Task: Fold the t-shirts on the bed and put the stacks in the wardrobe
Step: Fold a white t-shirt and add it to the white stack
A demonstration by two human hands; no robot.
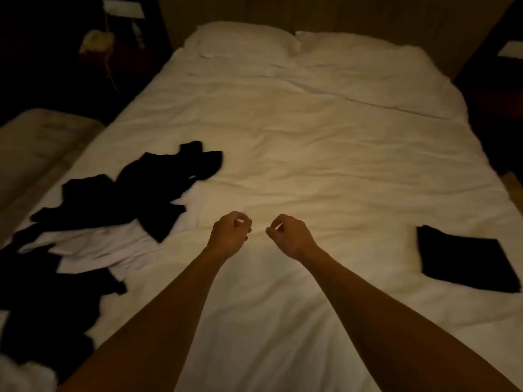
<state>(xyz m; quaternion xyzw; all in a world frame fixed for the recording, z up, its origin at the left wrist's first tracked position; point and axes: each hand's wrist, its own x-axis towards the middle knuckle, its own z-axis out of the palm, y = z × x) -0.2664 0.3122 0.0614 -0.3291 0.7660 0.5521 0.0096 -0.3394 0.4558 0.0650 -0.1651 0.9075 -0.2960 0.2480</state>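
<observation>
Both hands, left (229, 233) and right (290, 236), are hovering over bed (325, 142), fingers curled; apparently pinching white fabric, unclear in dim light

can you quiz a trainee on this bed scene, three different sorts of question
1. True or false: a folded black t-shirt lies on the bed to the person's right.
2. Where is the unfolded pile of t-shirts? A) by the pillows B) on the bed's left side C) on the floor
3. Fill in: the pile mixes black and ____ garments.

Key: 1 true. 2 B. 3 white. Note: the left hand and right hand hover over the sheet with fingers curled; whether they pinch white cloth is unclear.
</observation>
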